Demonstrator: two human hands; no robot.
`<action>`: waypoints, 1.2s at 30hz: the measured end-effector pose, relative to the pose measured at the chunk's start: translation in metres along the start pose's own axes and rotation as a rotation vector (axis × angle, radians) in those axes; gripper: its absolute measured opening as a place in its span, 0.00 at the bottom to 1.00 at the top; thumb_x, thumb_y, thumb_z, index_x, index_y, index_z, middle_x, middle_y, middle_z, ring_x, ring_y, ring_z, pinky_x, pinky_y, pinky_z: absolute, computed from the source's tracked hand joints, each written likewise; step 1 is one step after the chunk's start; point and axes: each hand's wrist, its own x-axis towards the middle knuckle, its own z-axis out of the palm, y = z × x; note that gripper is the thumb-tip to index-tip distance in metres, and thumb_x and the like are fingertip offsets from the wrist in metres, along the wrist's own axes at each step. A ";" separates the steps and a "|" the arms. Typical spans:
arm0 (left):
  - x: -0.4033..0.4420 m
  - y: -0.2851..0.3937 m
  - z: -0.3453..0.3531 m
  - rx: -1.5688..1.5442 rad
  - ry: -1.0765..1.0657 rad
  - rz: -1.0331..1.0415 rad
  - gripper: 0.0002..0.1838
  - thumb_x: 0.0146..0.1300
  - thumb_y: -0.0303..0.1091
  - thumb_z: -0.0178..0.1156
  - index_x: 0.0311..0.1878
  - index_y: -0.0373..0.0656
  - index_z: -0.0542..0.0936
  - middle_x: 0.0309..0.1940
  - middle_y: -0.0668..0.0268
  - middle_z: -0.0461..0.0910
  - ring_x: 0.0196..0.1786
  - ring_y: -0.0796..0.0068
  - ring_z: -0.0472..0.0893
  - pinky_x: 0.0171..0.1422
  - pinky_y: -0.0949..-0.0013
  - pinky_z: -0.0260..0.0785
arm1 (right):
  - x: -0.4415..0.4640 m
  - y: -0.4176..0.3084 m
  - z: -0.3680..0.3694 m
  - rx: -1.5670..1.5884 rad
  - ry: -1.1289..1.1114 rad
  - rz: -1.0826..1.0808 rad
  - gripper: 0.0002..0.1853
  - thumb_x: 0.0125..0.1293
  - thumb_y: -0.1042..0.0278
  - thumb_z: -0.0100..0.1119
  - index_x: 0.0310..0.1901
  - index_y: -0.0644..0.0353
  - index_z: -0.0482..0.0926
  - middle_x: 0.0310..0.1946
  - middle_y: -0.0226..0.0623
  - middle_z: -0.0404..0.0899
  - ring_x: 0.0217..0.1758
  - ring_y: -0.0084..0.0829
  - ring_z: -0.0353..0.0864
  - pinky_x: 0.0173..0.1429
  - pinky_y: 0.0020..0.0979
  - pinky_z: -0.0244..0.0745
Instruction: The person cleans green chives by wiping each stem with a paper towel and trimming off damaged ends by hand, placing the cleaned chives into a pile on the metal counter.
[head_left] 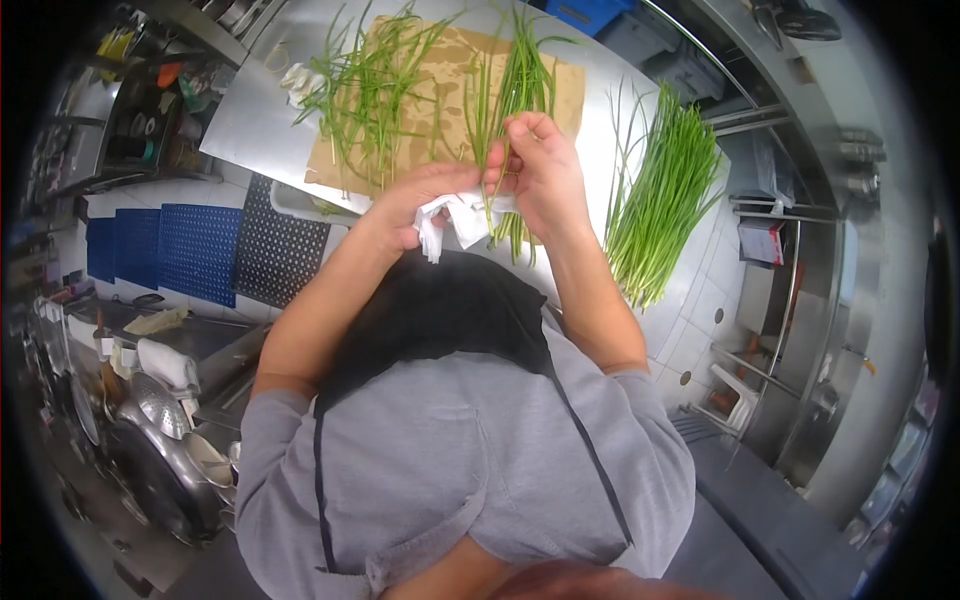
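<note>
My left hand (420, 200) is closed on a crumpled white cloth or paper towel (465, 219), close to the front of my apron. Beside it, my right hand (547, 180) is raised, thumb and fingers pinched on thin green chives (490, 195). Just beyond that hand, a bunch of chives (525, 80) lies on a damp brown paper or cardboard sheet (455, 70); some stalks pass beneath the hands. A looser, tangled pile of chives (370, 100) spreads over the sheet's left side. To the right lies a large, neatly aligned bundle of chives (665, 190).
The sheet rests on a steel table (258, 110). A crumpled white scrap (300, 84) lies at its left. Dark perforated mats (280, 240) cover the floor at left. Pans and a strainer (160, 405) sit lower left; a metal rack (770, 250) stands right.
</note>
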 end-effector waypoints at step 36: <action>0.011 -0.014 0.000 0.243 0.217 0.105 0.08 0.64 0.31 0.64 0.40 0.36 0.83 0.30 0.66 0.83 0.30 0.80 0.81 0.33 0.76 0.73 | -0.028 0.022 -0.031 -0.502 0.114 0.150 0.10 0.62 0.73 0.66 0.40 0.69 0.79 0.25 0.34 0.81 0.23 0.19 0.77 0.25 0.20 0.70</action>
